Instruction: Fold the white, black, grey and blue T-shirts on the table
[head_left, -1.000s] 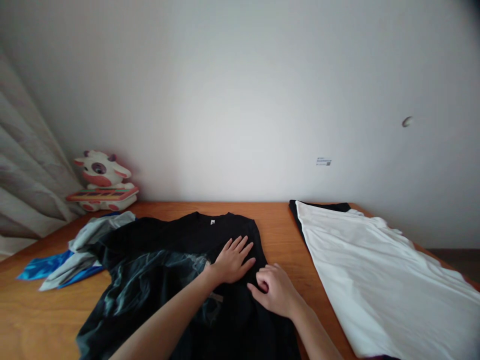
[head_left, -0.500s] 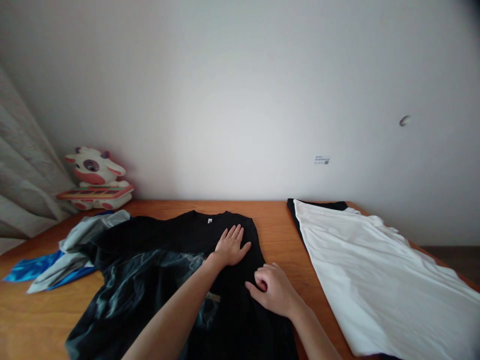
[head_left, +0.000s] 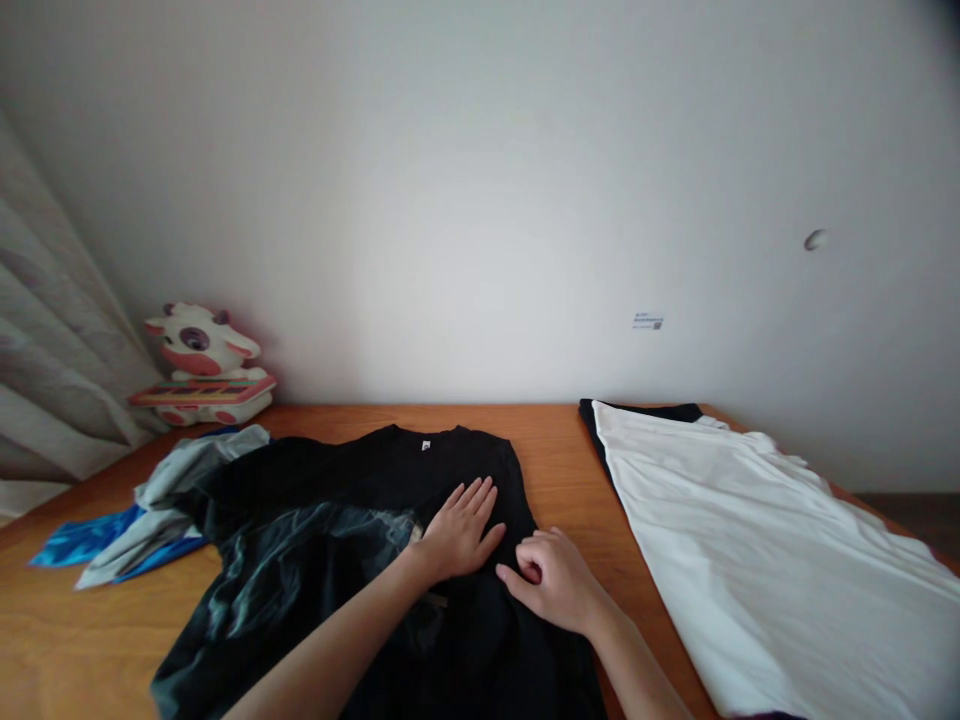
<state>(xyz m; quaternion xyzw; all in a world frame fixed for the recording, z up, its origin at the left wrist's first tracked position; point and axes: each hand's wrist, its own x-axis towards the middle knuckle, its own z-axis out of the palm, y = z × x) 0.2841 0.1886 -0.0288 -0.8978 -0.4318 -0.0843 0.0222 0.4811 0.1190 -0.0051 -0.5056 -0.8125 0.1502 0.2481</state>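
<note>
Left hand: flat on black shirt. Right hand: curled at its edge (hands apart).

1 view for you: head camera, worn on your head. Looks forward and slightly down across the tabletop, facing the wall roughly square-on. Close range: your left hand and right hand sit low in frame, wall fills the upper half, curtain at left edge.
</note>
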